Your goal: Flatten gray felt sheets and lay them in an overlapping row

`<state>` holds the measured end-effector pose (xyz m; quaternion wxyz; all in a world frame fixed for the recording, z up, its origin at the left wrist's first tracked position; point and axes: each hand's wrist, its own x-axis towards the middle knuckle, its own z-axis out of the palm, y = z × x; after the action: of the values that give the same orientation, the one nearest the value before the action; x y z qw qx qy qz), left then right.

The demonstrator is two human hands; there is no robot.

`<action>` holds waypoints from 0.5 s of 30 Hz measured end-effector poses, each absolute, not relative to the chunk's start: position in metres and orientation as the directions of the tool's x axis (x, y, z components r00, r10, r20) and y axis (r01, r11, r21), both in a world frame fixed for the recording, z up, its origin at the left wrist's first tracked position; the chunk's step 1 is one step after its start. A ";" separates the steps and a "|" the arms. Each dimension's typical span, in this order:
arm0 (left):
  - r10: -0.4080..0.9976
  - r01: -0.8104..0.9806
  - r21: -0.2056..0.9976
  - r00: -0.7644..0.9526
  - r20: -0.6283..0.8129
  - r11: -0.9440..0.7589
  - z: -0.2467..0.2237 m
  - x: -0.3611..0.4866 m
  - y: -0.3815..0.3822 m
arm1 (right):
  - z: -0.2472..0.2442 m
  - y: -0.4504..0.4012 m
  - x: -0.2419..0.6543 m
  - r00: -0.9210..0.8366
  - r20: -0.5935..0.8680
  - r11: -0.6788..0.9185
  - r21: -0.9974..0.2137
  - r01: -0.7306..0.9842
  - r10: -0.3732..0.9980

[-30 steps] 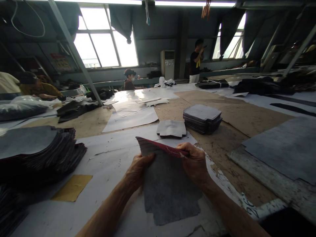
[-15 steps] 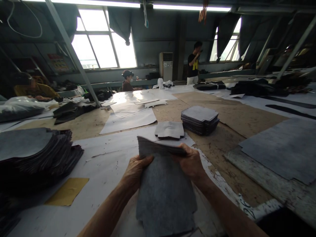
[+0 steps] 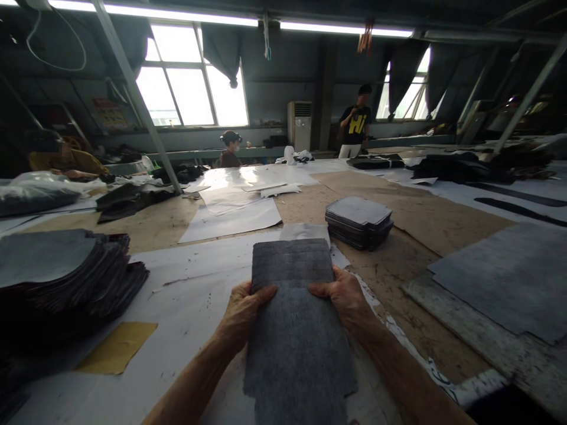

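A stack of grey cut fabric pieces (image 3: 301, 342) is held in front of me, its far edges fanned into thin steps. My left hand (image 3: 245, 310) grips its left side, thumb on top and fingers hidden beneath. On the right side my right hand (image 3: 348, 295) grips it the same way. Just beyond the held stack lies a small light-grey pile (image 3: 305, 231), partly covered by it. A taller stack of similar pieces (image 3: 358, 215) stands behind to the right. To the left is a large leaning stack (image 3: 66, 271) of grey-topped pieces.
A yellow-brown card (image 3: 117, 348) lies on white paper (image 3: 186, 307) at the left. Large grey sheets (image 3: 509, 277) rest on a board at the right. Across the table are white sheets (image 3: 234, 218) and dark fabric. Several people are beyond, including a standing person (image 3: 355, 124).
The far end of the held stack has gone from bent and angled to flat, showing its stepped edges. My right thumb now lies on top. The standing person has shifted slightly.
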<state>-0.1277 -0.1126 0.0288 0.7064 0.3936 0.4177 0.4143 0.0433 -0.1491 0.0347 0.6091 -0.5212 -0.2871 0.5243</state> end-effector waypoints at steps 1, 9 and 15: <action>0.915 -0.257 0.902 0.307 -0.263 0.346 0.029 -0.128 -0.113 | 0.034 -0.149 0.044 0.284 -0.199 -0.093 -0.934 -0.346 0.938; 0.903 -0.237 0.893 0.298 -0.308 0.383 0.028 -0.126 -0.110 | 0.032 -0.147 0.045 0.294 -0.212 -0.102 -0.932 -0.349 0.932; 0.883 -0.206 0.877 0.291 -0.368 0.434 0.024 -0.128 -0.104 | 0.029 -0.144 0.047 0.313 -0.229 -0.119 -0.935 -0.334 0.922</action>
<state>-0.1279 -0.1043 0.0239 0.7129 0.3705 0.4567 0.3820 0.0468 -0.1440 0.0287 0.6052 -0.5388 -0.2728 0.5186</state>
